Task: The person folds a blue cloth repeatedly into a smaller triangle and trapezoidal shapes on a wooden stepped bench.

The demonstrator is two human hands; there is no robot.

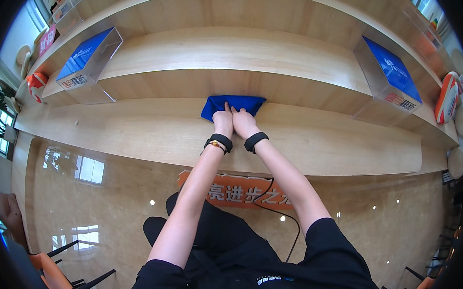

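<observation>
A blue cloth (244,100) lies on the lowest wooden tier (150,121), close against the riser behind it. My left hand (223,120) rests on its near left part, fingers curled around the fabric and one finger stretched forward. Right beside it, touching, my right hand (244,123) is curled on the near edge in the same way. Both hands cover that edge and hide how it is folded. Dark bands circle both wrists, and a beaded bracelet (215,144) sits on the left one.
Above rises a middle tier (225,45), with clear acrylic boxes holding blue panels at left (87,54) and right (394,71). Red-and-white objects stand at both ends. Below the tier's front edge are an orange sign (238,191) with lettering, a black cable (277,211) and glossy floor (119,199).
</observation>
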